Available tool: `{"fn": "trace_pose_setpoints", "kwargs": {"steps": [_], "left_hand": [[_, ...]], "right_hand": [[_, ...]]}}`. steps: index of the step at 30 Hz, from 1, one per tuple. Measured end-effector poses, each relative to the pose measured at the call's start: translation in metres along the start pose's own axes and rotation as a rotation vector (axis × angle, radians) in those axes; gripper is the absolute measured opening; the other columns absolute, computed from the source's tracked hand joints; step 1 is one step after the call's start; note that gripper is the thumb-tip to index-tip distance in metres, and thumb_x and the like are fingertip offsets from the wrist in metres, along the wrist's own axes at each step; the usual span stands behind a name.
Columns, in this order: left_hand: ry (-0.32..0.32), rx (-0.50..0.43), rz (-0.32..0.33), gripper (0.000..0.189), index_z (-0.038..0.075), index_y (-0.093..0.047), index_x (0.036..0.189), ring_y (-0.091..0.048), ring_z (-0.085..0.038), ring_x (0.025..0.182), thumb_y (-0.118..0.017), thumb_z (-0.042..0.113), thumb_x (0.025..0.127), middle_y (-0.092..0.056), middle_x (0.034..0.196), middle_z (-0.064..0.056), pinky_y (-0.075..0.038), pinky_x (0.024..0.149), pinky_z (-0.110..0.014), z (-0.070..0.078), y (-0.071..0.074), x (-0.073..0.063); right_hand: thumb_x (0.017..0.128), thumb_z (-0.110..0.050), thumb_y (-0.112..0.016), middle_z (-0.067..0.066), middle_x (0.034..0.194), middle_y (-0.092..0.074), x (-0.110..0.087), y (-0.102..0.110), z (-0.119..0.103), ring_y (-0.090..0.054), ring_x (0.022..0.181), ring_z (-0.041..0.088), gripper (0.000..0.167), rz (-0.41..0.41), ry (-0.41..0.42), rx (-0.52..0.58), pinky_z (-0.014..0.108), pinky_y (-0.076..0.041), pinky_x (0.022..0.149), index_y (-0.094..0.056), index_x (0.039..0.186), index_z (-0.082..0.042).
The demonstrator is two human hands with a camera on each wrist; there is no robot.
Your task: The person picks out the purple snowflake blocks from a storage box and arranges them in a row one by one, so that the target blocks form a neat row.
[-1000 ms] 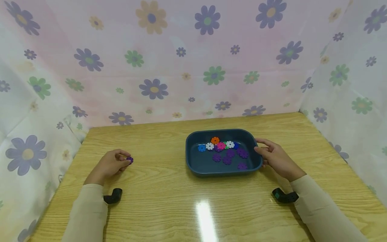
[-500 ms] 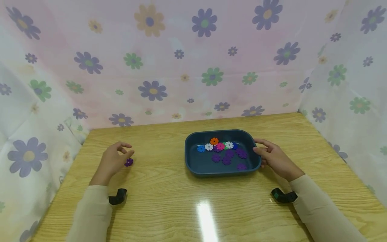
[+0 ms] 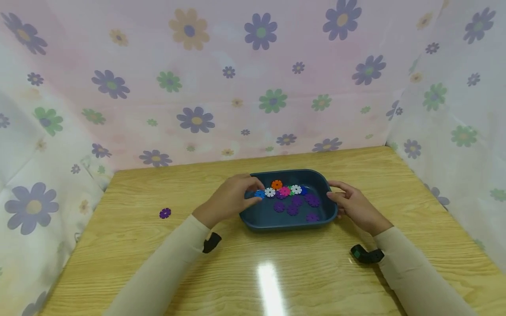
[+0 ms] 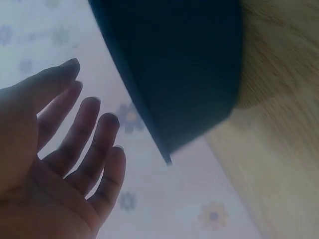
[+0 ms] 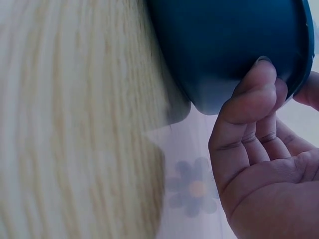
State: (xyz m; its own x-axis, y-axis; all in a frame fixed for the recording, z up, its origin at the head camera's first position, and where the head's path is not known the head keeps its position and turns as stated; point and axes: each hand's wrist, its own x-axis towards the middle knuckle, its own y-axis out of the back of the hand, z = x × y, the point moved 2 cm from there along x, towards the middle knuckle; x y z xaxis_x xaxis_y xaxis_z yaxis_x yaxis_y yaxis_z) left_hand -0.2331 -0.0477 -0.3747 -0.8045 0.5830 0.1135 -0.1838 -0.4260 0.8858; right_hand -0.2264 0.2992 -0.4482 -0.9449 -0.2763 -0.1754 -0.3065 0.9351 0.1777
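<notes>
A dark blue tray [image 3: 284,226] with rounded corners stands on the table, with several flower-shaped plastic discs in it. Over its left end is my left hand [image 3: 233,197], fingers apart and nothing between them. The fingertips are near a blue disc [image 3: 259,194] beside a white disc [image 3: 270,192]. In the left wrist view the fingers [image 4: 84,119] are loosely bent, apart from the tray wall. My right hand [image 3: 357,206] grips the tray's right rim, thumb on the inside, fingers outside against the wall. One purple disc [image 3: 165,213] lies alone on the table at left.
In the tray also lie an orange disc [image 3: 276,184], a pink disc [image 3: 284,191] and several purple ones. The wooden table [image 3: 189,272] ends at a flower-patterned cloth [image 3: 221,74] behind and on both sides. Each wrist wears a black camera mount.
My left hand let go of the purple disc on the table at left, then moved right, over the tray's left end. My right hand keeps its grip on the rim.
</notes>
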Motion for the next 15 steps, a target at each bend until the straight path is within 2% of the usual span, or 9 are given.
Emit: {"fn": "trace_pose_setpoints", "kwargs": {"steps": [4,8,11,15], "left_hand": [[-0.089,0.144,-0.105,0.028,0.018,-0.071,0.118,-0.065,-0.016,0.099,-0.073,0.029,0.093,-0.069,0.109,-0.001,-0.054,0.088,-0.033,0.015,-0.011,0.025],[-0.109,0.262,-0.237,0.029,0.020,-0.070,0.119,-0.066,-0.012,0.098,-0.073,0.032,0.093,-0.070,0.109,0.001,-0.055,0.087,-0.035,0.023,-0.017,0.043],[-0.089,0.251,-0.364,0.031,0.018,-0.069,0.121,-0.065,-0.010,0.093,-0.073,0.030,0.093,-0.070,0.103,0.002,-0.055,0.086,-0.033,0.027,-0.019,0.053],[-0.073,0.146,-0.496,0.032,0.015,-0.068,0.124,-0.064,-0.009,0.087,-0.072,0.024,0.094,-0.069,0.100,0.003,-0.054,0.083,-0.027,0.029,-0.018,0.069]], "right_hand": [[0.104,-0.037,-0.054,0.000,0.091,-0.071,-0.001,0.001,-0.001,-0.054,0.061,0.009,0.065,0.001,0.009,0.004,0.028,-0.052,0.059,-0.028,0.155,-0.008],[0.104,-0.037,-0.054,-0.002,0.091,-0.070,-0.001,0.000,-0.003,-0.054,0.062,0.009,0.064,-0.004,0.012,0.010,0.028,-0.052,0.059,-0.029,0.155,-0.008],[0.104,-0.036,-0.054,-0.002,0.090,-0.069,-0.003,-0.001,-0.003,-0.053,0.061,0.009,0.064,-0.008,0.011,0.014,0.029,-0.053,0.060,-0.029,0.155,-0.008],[0.104,-0.035,-0.054,-0.002,0.088,-0.068,-0.004,-0.003,-0.003,-0.052,0.061,0.010,0.063,-0.009,0.013,0.020,0.030,-0.052,0.059,-0.030,0.155,-0.008]]}}
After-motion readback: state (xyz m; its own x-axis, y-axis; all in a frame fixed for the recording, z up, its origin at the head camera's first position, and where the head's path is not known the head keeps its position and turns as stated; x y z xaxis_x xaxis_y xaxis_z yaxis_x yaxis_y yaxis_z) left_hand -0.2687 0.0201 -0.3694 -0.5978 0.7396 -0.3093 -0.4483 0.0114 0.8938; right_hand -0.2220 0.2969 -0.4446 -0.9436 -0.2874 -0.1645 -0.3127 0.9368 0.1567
